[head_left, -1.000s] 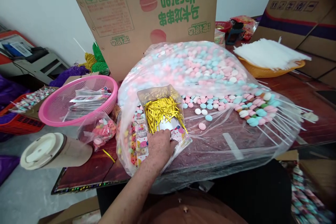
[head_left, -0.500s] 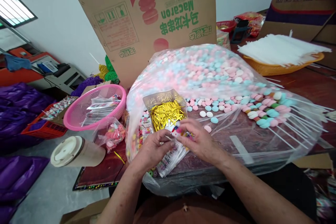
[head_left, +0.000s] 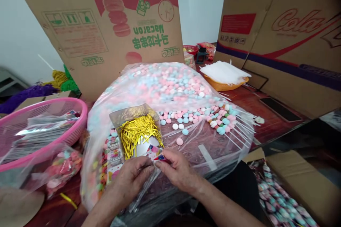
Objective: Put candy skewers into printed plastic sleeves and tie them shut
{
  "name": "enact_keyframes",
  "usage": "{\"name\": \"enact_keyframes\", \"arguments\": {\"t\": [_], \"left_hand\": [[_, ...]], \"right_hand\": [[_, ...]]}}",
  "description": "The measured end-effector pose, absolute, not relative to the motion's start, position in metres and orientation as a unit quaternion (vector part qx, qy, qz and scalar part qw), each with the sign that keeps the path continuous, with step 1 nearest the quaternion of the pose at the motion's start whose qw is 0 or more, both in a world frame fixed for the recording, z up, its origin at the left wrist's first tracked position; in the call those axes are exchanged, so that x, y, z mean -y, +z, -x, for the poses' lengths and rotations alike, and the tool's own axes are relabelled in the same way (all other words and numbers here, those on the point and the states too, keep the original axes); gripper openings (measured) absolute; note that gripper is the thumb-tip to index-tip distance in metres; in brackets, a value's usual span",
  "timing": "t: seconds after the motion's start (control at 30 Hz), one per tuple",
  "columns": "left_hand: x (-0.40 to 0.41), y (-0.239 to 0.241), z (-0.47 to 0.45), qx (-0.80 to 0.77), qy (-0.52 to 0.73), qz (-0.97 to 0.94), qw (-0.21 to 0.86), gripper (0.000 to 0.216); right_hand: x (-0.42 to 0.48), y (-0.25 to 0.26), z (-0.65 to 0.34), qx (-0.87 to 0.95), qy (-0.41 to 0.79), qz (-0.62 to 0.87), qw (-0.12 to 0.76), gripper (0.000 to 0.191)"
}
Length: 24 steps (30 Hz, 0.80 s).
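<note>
My left hand (head_left: 133,179) and my right hand (head_left: 177,170) are close together in front of a small open box (head_left: 115,117) of gold twist ties (head_left: 138,133). Between the fingertips of both hands is a printed plastic bag (head_left: 153,151) with a blue, red and white dotted pattern. The fingers of each hand are pinched on it, and they hide much of the bag. Left of the box lie more printed bags (head_left: 115,152) over small colourful candies (head_left: 102,175). Loose pink, white and blue candies (head_left: 185,132) lie beyond my right hand.
A large clear plastic sack (head_left: 160,81) of pastel candies covers the table's middle. Candy skewers (head_left: 222,118) lie at its right. A pink basket (head_left: 82,113) of flat bags stands left. White sticks fill an orange basket (head_left: 223,85). Cardboard boxes (head_left: 114,49) stand behind.
The view has swung right, bringing the cola box and a carton of wrapped candies into sight. Both hands stay together on the printed bag, now at the box's front edge.
</note>
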<state>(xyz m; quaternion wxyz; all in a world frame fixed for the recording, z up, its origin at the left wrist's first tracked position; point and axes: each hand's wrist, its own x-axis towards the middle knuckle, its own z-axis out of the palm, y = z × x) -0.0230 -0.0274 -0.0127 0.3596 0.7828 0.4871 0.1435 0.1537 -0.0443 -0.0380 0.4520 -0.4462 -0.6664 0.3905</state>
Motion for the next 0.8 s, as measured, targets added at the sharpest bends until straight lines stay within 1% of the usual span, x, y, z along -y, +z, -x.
{"name": "enact_keyframes", "arguments": {"t": [0.1,0.2,0.3,0.37,0.4,0.5,0.57,0.6,0.73,0.8], "left_hand": [[0.036,-0.024,0.013,-0.532,0.205,-0.736,0.364,0.024],[0.045,-0.038,0.002,-0.533,0.259,-0.710,0.381,0.022],[0.048,-0.043,-0.003,-0.502,0.266,-0.746,0.346,0.026],[0.047,-0.042,0.000,-0.482,0.277,-0.774,0.304,0.025],[0.046,-0.040,0.003,-0.475,0.287,-0.781,0.287,0.025],[0.045,-0.038,0.017,-0.456,0.321,-0.792,0.249,0.022],[0.046,-0.039,0.026,-0.440,0.340,-0.804,0.211,0.020],[0.046,-0.040,0.030,-0.432,0.348,-0.810,0.188,0.020],[0.047,-0.042,0.042,-0.416,0.354,-0.831,0.107,0.024],[0.046,-0.040,0.046,-0.404,0.349,-0.841,0.090,0.024]], "right_hand": [[0.051,-0.047,-0.148,0.635,0.356,0.497,0.473,0.023],[0.055,-0.055,-0.148,0.655,0.305,0.516,0.460,0.035],[0.048,-0.055,-0.171,0.679,0.190,0.603,0.374,0.049],[0.037,-0.048,-0.208,0.652,0.089,0.683,0.316,0.051],[0.031,-0.043,-0.233,0.631,0.056,0.710,0.307,0.049],[0.014,-0.027,-0.318,0.573,-0.031,0.773,0.272,0.034],[0.007,-0.025,-0.365,0.555,-0.087,0.803,0.201,0.020],[0.005,-0.026,-0.383,0.562,-0.084,0.802,0.182,0.017],[0.015,-0.040,-0.402,0.628,-0.083,0.761,0.138,0.026],[0.030,-0.043,-0.387,0.699,-0.129,0.684,0.163,0.026]]}}
